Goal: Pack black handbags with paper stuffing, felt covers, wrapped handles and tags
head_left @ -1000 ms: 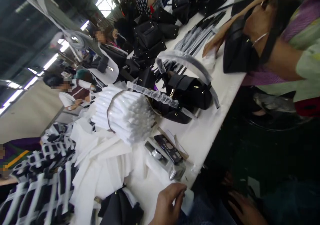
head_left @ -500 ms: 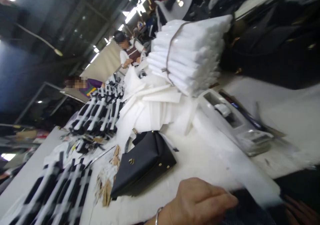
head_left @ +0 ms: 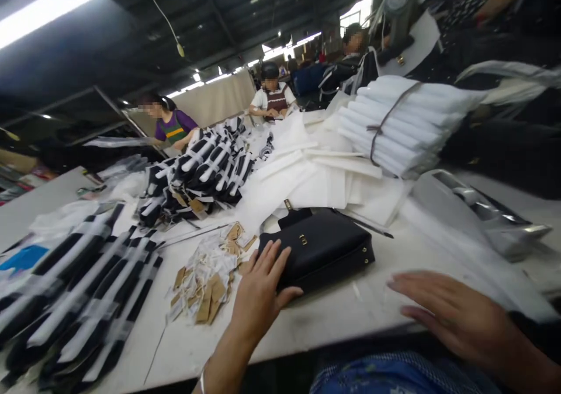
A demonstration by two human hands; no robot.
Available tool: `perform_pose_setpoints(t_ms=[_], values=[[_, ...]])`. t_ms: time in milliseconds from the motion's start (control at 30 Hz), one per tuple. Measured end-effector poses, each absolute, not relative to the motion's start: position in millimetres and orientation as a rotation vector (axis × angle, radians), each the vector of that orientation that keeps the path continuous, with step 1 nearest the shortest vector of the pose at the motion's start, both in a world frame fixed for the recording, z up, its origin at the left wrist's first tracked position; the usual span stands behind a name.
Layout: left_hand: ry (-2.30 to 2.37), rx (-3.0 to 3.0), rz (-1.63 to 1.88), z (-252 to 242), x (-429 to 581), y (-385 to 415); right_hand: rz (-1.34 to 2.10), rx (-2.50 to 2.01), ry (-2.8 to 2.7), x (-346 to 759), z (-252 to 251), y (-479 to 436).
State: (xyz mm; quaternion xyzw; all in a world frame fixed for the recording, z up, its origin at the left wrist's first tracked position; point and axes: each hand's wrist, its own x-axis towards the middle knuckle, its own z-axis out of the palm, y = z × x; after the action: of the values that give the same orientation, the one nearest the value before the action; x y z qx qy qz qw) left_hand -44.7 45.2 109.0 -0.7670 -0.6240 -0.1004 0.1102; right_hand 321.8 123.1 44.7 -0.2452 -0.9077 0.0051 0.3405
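Observation:
A black handbag (head_left: 324,248) with gold fittings lies on its side on the white table (head_left: 307,329). Spread over the bag's left end is my left hand (head_left: 260,289), its fingers apart and touching the black surface. My right hand (head_left: 456,309) hovers by the table's front edge, right of the bag, with fingers extended and nothing in it. Brown and white paper tags (head_left: 210,294) are heaped just left of my left hand.
Wrapped black straps (head_left: 87,300) fill the left side, with another pile (head_left: 210,166) behind. White foam sheets (head_left: 307,178) and a tied white bundle (head_left: 394,122) lie beyond the bag. A plastic-covered tray (head_left: 477,213) is at right. Two people (head_left: 274,99) (head_left: 173,125) work across the table.
The view has turned and levelled. My left hand has moved from the front edge onto the bag and spread its fingers. My right hand has come further into view, open.

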Motion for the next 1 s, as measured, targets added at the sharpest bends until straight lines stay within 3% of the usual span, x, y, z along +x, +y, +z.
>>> perform_pose_setpoints(t_ms=[133,233,600,1000], values=[[-1.849,-2.456,-0.143,102.1,-43.4,74.5,-0.060,-0.401,-2.719,232.8,100.9,183.4],[-1.822,-2.515,-0.206,96.3,-37.3,80.9,0.050,-0.298,-2.933,196.6,110.2,215.2],[-1.679,-2.534,-0.335,24.5,-37.7,59.2,0.087,-0.560,-2.985,211.1,26.2,200.3],[-1.869,-2.417,-0.252,21.7,-18.2,70.1,0.076,-0.467,-2.806,203.5,8.7,201.4]])
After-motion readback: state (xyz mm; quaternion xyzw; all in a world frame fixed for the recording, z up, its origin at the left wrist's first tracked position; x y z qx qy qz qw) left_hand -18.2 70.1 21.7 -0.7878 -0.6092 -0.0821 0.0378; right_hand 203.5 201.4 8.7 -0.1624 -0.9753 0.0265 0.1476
